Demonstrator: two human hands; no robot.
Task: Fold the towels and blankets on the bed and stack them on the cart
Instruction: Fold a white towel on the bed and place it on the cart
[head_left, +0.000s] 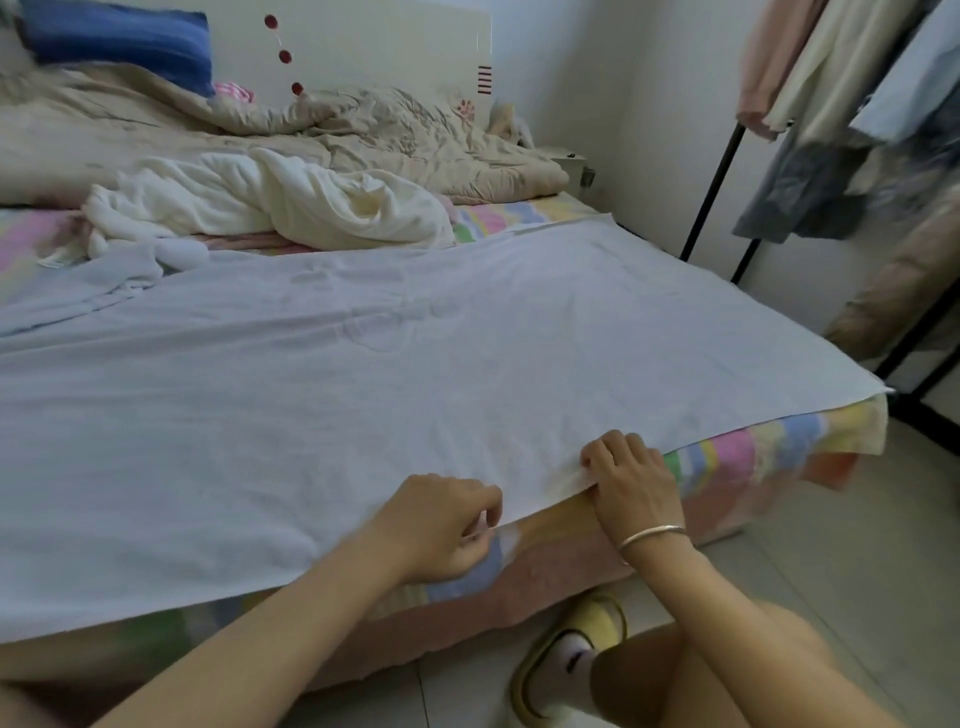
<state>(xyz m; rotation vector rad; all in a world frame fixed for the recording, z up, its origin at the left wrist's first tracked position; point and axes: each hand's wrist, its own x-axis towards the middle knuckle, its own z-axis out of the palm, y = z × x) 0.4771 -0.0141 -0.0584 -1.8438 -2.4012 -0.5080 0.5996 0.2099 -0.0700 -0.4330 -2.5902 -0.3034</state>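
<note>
A large white towel (395, 364) lies spread flat over the near half of the bed (769, 447). My left hand (441, 525) pinches its near edge at the bed's side. A little to the right, my right hand (631, 478), with a silver bracelet on the wrist, grips the same edge with curled fingers. A crumpled cream blanket (291, 202) lies behind the towel. More white cloth (119, 280) is bunched at the left. No cart is in view.
A beige quilt (363, 130) and a blue pillow (124, 41) lie by the headboard. A black clothes rack (717, 171) with hanging garments stands at the right. My foot in a yellow slipper (566, 649) is on the tiled floor.
</note>
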